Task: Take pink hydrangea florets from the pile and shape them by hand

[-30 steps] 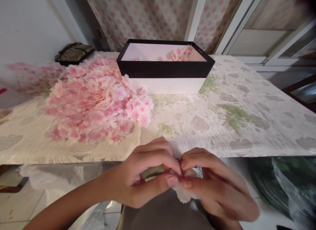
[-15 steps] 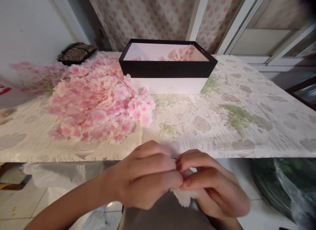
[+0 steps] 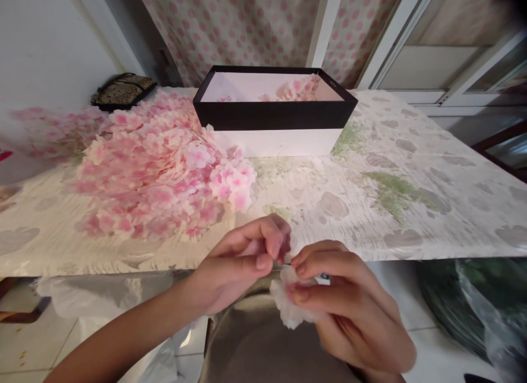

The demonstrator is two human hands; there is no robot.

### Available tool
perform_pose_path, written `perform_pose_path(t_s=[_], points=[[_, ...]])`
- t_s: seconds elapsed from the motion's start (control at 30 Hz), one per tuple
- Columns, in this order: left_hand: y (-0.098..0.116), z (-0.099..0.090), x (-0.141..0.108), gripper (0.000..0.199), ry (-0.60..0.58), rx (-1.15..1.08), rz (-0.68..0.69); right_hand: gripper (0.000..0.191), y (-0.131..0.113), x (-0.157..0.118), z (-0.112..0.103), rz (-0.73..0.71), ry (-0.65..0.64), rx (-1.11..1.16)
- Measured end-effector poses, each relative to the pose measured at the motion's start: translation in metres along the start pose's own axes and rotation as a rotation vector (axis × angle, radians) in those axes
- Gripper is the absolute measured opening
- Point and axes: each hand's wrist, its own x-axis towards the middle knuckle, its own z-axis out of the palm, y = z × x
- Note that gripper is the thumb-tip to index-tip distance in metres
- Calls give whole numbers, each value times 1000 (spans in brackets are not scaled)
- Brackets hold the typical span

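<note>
Where the right fingers (image 3: 317,295) close, white ruffled petals (image 3: 286,306) jut out below.

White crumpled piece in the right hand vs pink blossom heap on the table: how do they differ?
The white crumpled piece is white; the pink blossom heap is pink. The piece is one small wad; the heap is many blossoms, far larger. The right hand holds the piece up; the heap lies on the patterned tablecloth. Both look soft and ruffled.

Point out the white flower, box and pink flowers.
white flower (image 3: 286,303), head view, on its petals
box (image 3: 272,115), head view, on its black front band
pink flowers (image 3: 156,174), head view, on the middle of the heap
</note>
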Motion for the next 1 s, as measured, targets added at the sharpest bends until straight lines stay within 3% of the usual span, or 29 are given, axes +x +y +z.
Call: perform_pose_path(t_s=[0.2, 0.43, 1.0], points=[[-8, 4, 3, 12, -73, -84, -53, 32, -2, 3, 2, -17, 34, -91], [-10, 5, 3, 17, -46, -31, -63, 35, -7, 5, 4, 46, 60, -63], [-19, -5, 3, 10, -68, 91, 29, 29, -7, 2, -1, 77, 19, 4]])
